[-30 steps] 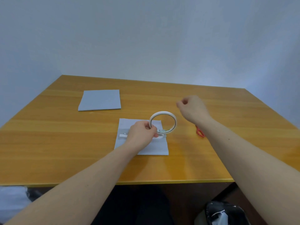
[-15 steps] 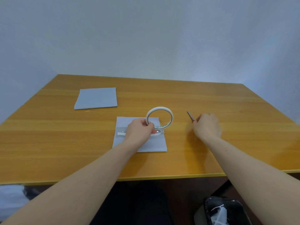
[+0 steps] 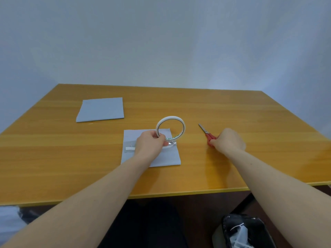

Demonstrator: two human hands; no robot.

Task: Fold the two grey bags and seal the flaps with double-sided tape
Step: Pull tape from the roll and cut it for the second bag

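Note:
A folded grey bag (image 3: 166,158) lies at the table's middle, partly under my left hand (image 3: 150,143). That hand holds a white roll of double-sided tape (image 3: 171,127) upright on the bag, and a strip of tape (image 3: 130,149) runs left from it across the bag. A second folded grey bag (image 3: 101,109) lies flat at the back left. My right hand (image 3: 228,141) is closed on the red handles of a pair of scissors (image 3: 206,132), whose blades lie on the table and point away from me.
The wooden table (image 3: 232,111) ends in a front edge close to my body. A dark bin with crumpled white scraps (image 3: 241,231) stands on the floor at the lower right. Pale material (image 3: 9,219) lies at the lower left.
My right hand came down from mid-air, to the right of the tape roll, onto the scissors and closed on their handles. My left hand kept the roll on the bag.

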